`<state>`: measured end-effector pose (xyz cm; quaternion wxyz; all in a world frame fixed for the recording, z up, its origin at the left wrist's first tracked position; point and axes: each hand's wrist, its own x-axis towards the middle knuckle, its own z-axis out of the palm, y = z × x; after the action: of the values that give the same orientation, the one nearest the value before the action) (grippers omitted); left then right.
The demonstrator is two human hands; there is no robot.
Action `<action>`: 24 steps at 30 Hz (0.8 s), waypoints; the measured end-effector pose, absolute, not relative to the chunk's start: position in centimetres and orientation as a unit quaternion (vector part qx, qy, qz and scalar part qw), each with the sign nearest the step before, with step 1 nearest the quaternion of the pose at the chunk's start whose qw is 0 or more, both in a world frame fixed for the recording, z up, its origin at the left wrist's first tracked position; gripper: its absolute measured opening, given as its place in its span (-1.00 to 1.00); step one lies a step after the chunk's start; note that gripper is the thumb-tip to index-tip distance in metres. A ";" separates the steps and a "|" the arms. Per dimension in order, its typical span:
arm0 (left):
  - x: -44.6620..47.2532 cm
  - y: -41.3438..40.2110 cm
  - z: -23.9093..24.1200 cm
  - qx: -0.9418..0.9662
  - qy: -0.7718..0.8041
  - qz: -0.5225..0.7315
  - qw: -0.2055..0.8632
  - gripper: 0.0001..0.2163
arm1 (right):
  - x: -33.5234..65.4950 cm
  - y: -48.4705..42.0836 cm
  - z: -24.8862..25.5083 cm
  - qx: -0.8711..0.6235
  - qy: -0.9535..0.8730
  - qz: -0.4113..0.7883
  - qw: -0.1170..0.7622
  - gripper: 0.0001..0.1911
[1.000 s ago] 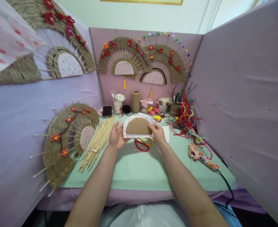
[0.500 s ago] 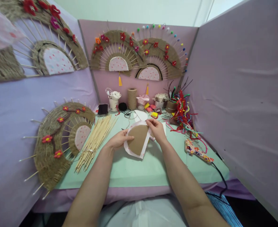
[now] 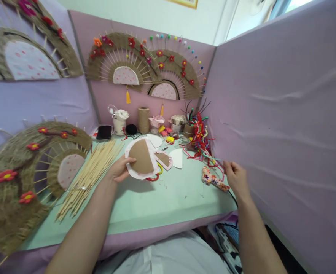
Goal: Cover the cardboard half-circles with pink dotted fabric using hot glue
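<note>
My left hand [image 3: 122, 168] grips the left edge of a semicircular cardboard piece [image 3: 142, 156], thumb on its brown face. White fabric with pink spots is folded round the cardboard's rim. Off to the right, above the table, my right hand [image 3: 235, 178] has its fingers curled closed; whatever they may hold is hidden. Just left of that hand lies a flower-patterned glue gun [image 3: 212, 179] with a black cord. A smaller fabric-edged cardboard piece [image 3: 164, 160] lies beside the held piece. Red and yellow handle loops [image 3: 153, 177] show partly beneath these pieces.
Bamboo sticks [image 3: 90, 179] lie bundled at left, beside a twine-covered fan [image 3: 22, 167]. White paper shapes [image 3: 177, 158] rest mid-table. A twine spool [image 3: 144, 120], a white pot [image 3: 120, 123] and tangled pipe cleaners [image 3: 200, 133] stand at the back. A lilac partition [image 3: 270, 114] borders the right.
My right hand has left the cardboard's edge and moved right, past the glue gun. The left hand still holds the cardboard. The view has turned to the right.
</note>
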<state>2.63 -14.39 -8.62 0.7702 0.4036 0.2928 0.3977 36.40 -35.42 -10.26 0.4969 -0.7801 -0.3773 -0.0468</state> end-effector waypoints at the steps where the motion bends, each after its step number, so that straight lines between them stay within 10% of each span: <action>1: 2.7 -14.2 -8.7 0.391 0.297 0.403 0.773 -0.54 | 37.3 -35.8 -10.3 -0.788 -0.394 -0.034 0.471 -0.71; 9: 3.0 -13.4 -9.4 0.356 0.311 0.426 0.771 -0.64 | 38.5 -35.8 -13.2 -0.865 -0.486 0.052 0.117 -0.61; 15: 3.0 -13.6 -9.5 0.376 0.293 0.435 0.764 -0.64 | 37.2 -35.5 -12.9 -0.901 -0.431 0.046 0.026 -0.56; 19: 3.0 -13.5 -9.6 0.385 0.287 0.445 0.756 -0.64 | 36.6 -35.7 -12.3 -0.896 -0.440 0.038 0.043 -0.59; 24: 3.0 -13.5 -9.8 0.393 0.286 0.444 0.753 -0.61 | 35.2 -35.9 -10.7 -0.830 -0.476 0.101 0.273 -0.51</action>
<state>3.03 -13.49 -9.75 0.7525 0.3929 0.2860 0.4444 35.18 -35.91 -10.69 0.2732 -0.8301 -0.4755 0.1006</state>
